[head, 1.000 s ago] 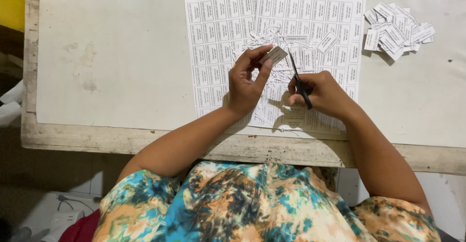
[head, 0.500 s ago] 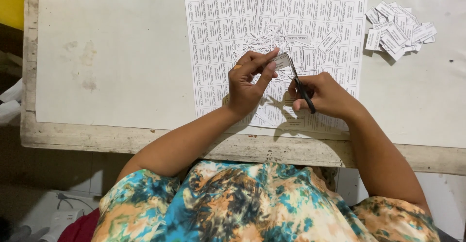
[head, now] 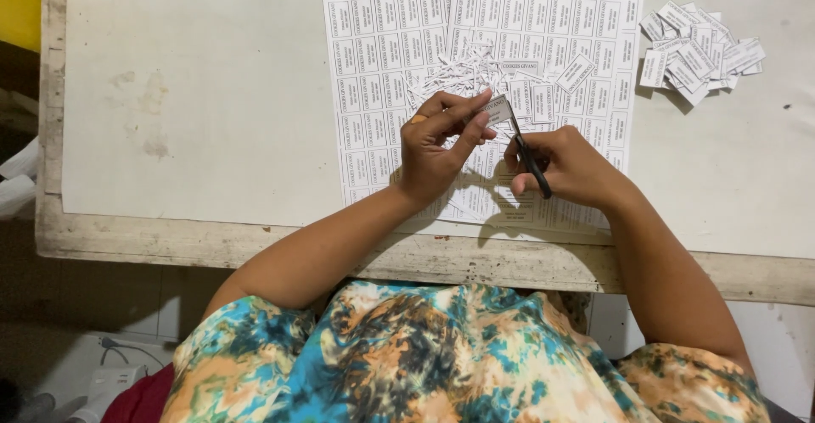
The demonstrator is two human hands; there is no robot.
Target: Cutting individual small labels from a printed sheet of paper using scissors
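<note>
My left hand (head: 437, 143) pinches a small white paper label (head: 497, 110) between fingertips and thumb, just above the table. My right hand (head: 570, 167) grips black-handled scissors (head: 528, 153), whose blades meet the label's right edge. Both hands hover over two overlapping white sheets printed with a grid of labels (head: 382, 58). A heap of thin paper trimmings (head: 454, 73) lies on the sheets just beyond my fingers. One loose cut label (head: 576, 72) rests on the right sheet.
A pile of several cut labels (head: 696, 50) lies at the table's far right. The white tabletop (head: 195, 92) has a worn wooden front edge (head: 255, 249). A white power adapter with a cable (head: 115, 378) sits on the floor at lower left.
My left hand has turned the label slightly between its fingers, and the scissors have shifted along its edge. Both hands stay in about the same place.
</note>
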